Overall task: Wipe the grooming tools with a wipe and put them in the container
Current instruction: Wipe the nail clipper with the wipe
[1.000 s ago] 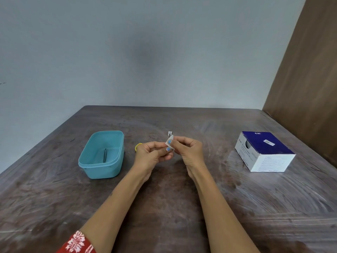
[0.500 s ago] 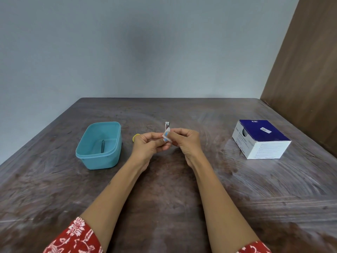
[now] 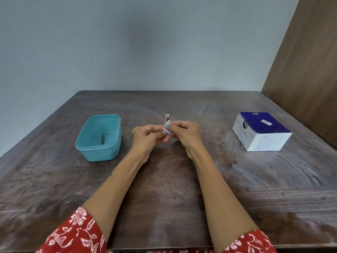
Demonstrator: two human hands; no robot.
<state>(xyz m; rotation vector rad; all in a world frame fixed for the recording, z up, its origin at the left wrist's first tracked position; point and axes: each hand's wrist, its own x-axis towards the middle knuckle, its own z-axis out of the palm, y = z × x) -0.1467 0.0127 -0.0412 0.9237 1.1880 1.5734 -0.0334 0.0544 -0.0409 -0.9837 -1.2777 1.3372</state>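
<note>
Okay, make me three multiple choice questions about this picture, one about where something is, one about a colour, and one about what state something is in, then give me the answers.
1. Where does the blue and white box sit?
A. on the table, on the person's right
B. inside the container
C. under the left hand

2. What colour is the container?
A. red
B. teal
C. black

3. What are the hands doing?
A. lying flat on the table
B. gripping the box
C. holding a small metal tool and a wipe between them

Answers:
1 A, it stands on the table at right.
2 B, its walls are teal.
3 C, left hand and right hand meet around the tool and wipe.
</note>
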